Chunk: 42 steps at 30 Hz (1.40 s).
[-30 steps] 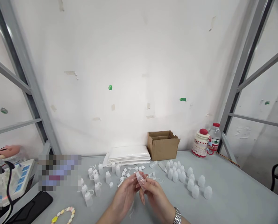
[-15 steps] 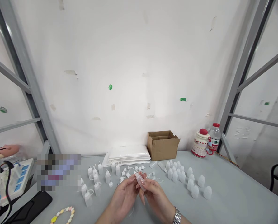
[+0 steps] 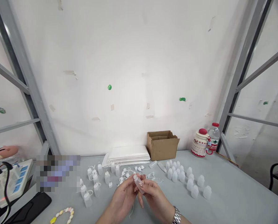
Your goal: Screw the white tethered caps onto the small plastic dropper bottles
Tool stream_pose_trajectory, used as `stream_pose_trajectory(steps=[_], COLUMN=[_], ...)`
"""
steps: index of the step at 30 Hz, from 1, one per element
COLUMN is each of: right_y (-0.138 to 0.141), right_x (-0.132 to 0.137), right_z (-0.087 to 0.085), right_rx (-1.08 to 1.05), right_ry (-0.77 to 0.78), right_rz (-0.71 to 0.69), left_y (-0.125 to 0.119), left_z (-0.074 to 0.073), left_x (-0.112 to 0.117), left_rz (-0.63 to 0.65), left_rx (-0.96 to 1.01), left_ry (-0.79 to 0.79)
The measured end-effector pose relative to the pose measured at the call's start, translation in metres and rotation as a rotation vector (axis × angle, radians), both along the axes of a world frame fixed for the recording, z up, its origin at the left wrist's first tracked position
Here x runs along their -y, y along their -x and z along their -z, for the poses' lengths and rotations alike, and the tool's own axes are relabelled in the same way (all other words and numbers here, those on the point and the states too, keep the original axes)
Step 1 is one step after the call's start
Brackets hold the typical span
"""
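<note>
Between my two hands, a small translucent squeeze bottle (image 3: 139,184) is tilted, its white neck end up and to the left. My right hand (image 3: 154,196) grips the bottle's body between thumb and fingers. Around the neck end, the fingers of my left hand (image 3: 123,195) are closed; exactly what they pinch is partly hidden. A thin white strap (image 3: 131,212) hangs below my hands. Just beyond them lie several loose white caps (image 3: 124,171) and curly straps (image 3: 153,176). Capped bottles (image 3: 87,199) stand to the left, and uncapped bottles (image 3: 189,184) to the right.
At the back are a stack of white sheets (image 3: 129,153) and a cardboard box (image 3: 163,149). A cream jar (image 3: 199,144) and a clear water bottle (image 3: 214,135) stand back right. To the left lie a black phone (image 3: 31,208), a beaded bracelet (image 3: 63,212) and a power strip (image 3: 17,183).
The bottle between my hands has shifted slightly to the left, and its neck sits a little lower. Both hands keep their hold, and the things on the table stay put.
</note>
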State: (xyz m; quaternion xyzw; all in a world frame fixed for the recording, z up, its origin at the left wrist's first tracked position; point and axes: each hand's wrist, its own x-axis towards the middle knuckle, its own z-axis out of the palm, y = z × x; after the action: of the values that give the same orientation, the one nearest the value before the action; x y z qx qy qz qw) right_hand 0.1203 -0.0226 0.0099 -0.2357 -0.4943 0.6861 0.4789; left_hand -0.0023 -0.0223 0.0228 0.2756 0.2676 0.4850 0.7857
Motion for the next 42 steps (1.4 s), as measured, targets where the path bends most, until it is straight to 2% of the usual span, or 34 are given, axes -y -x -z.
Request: stream_pose_trajectory(steps=[2, 5, 8, 10, 16, 22, 34, 39, 42], right_y=[0.000, -0.001, -0.003, -0.005, -0.005, -0.003, -0.001, -0.001, -0.003], right_x=[-0.001, -0.001, 0.001, 0.002, 0.002, 0.003, 0.003, 0.001, -0.002], right_z=[0.000, 0.001, 0.004, 0.008, 0.014, 0.018, 0.020, 0.023, 0.024], right_rx=[0.057, 0.233, 0.505, 0.650, 0.806, 0.880, 0.927, 0.969, 0.978], right_ry=[-0.042, -0.150, -0.297, -0.393, -0.666, -0.845, -0.782, -0.729, -0.712], right_rz=[0.066, 0.254, 0.486, 0.583, 0.679, 0.767, 0.736, 0.714, 0.739], left_y=[-0.002, -0.004, -0.003, -0.002, -0.003, -0.004, -0.002, 0.005, 0.006], left_z=[0.005, 0.012, 0.014, 0.012, 0.002, 0.002, 0.010, 0.003, -0.002], left_x=[-0.001, -0.001, 0.000, 0.001, 0.004, 0.005, 0.000, -0.002, -0.001], left_rz=[-0.064, -0.151, -0.178, -0.178, -0.188, -0.200, -0.204, -0.366, -0.371], left_rx=[0.003, 0.000, -0.036, -0.050, -0.093, -0.126, -0.155, -0.178, -0.225], left_ry=[0.015, -0.001, -0.083, -0.130, -0.162, -0.178, -0.148, -0.164, -0.207])
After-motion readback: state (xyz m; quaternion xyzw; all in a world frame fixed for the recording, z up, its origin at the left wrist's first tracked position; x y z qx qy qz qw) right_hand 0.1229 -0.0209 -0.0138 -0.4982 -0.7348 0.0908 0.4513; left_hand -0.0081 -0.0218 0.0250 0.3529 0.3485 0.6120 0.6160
